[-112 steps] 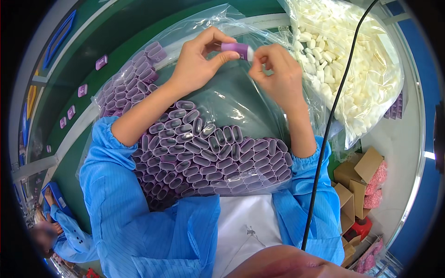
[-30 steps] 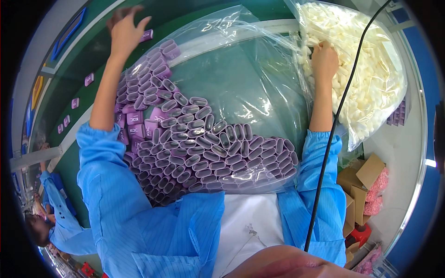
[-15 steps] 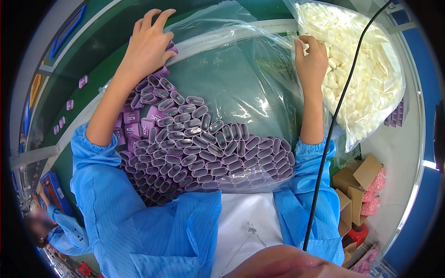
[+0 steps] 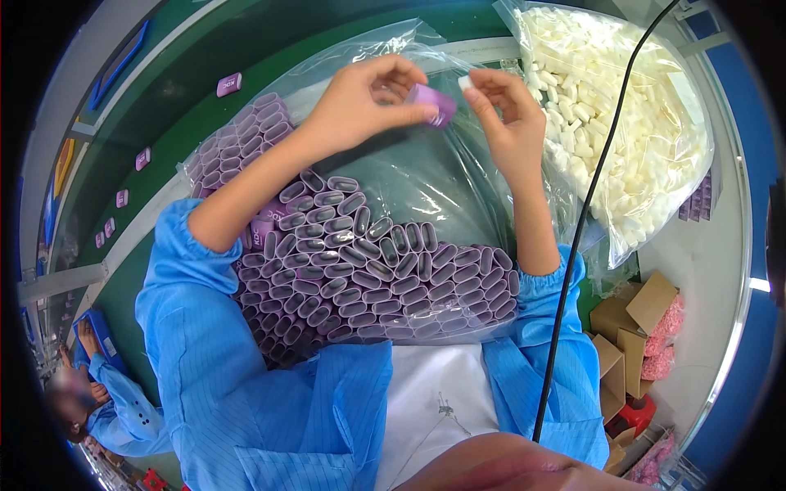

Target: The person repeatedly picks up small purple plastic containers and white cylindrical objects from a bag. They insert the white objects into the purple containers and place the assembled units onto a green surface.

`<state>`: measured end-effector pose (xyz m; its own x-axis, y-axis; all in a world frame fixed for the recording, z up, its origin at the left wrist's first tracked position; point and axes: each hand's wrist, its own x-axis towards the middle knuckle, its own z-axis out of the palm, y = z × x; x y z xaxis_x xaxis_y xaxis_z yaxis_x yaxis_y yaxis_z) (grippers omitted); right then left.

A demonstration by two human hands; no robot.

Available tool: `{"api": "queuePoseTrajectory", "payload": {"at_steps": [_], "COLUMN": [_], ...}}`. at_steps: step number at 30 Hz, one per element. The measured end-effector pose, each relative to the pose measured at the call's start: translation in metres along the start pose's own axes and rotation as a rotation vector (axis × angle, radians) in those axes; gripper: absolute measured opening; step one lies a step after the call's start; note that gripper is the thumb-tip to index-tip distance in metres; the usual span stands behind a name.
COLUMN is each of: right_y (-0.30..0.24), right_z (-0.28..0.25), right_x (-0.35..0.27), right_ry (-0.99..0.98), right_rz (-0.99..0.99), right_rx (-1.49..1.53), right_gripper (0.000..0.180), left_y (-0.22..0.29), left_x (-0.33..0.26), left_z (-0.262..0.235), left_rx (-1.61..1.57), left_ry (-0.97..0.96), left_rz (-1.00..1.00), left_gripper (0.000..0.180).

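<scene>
My left hand point(image 4: 356, 102) pinches a purple oval casing point(image 4: 432, 105), slightly blurred, over the far part of the clear plastic sheet. Close to its right, my right hand point(image 4: 516, 123) holds a small white block point(image 4: 465, 83) between thumb and fingertips. A short gap separates block and casing. Many open-ended purple casings point(image 4: 368, 270) stand packed together on the plastic in front of my body. Another cluster of casings point(image 4: 246, 135) lies beyond my left forearm. To the right of my right hand sits a clear bag point(image 4: 684, 155) full of white blocks point(image 4: 610, 106).
A green belt point(image 4: 176, 114) along the left carries several spaced purple casings. A black cable point(image 4: 602, 176) hangs across the right side. Cardboard boxes point(image 4: 626, 323) and pink bagged pieces stand at lower right. Another person in a blue sleeve point(image 4: 123, 405) works at lower left.
My left hand has come right and nearer from the far left, carrying a casing. My right hand has moved left from the bag's edge with a white block. Another casing now shows on the belt.
</scene>
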<state>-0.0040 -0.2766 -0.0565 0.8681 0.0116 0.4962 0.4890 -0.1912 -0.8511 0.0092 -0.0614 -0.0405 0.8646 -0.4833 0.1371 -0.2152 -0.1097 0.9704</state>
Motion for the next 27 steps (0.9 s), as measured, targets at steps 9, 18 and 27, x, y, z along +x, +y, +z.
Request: {"api": "queuePoseTrajectory", "payload": {"at_steps": [9,18,27], "right_y": [0.000,0.005,0.003], "right_z": [0.012,0.020,0.013], "right_x": [-0.014,-0.016,-0.014], "right_ry": [0.032,0.042,-0.041], "right_rz": [0.044,-0.063,-0.056], "right_rx": [0.208,0.031,0.107], "right_gripper": [0.010,0.010,0.011], "left_y": [-0.025,-0.025,-0.023], "left_x": [0.014,0.010,0.008], "left_z": [0.015,0.016,0.017], "left_rx": [-0.268,0.437,0.077], "left_ry": [0.100,0.281,0.140], "left_rz": [0.119,0.332,0.137], "left_gripper": [0.032,0.027,0.028]}}
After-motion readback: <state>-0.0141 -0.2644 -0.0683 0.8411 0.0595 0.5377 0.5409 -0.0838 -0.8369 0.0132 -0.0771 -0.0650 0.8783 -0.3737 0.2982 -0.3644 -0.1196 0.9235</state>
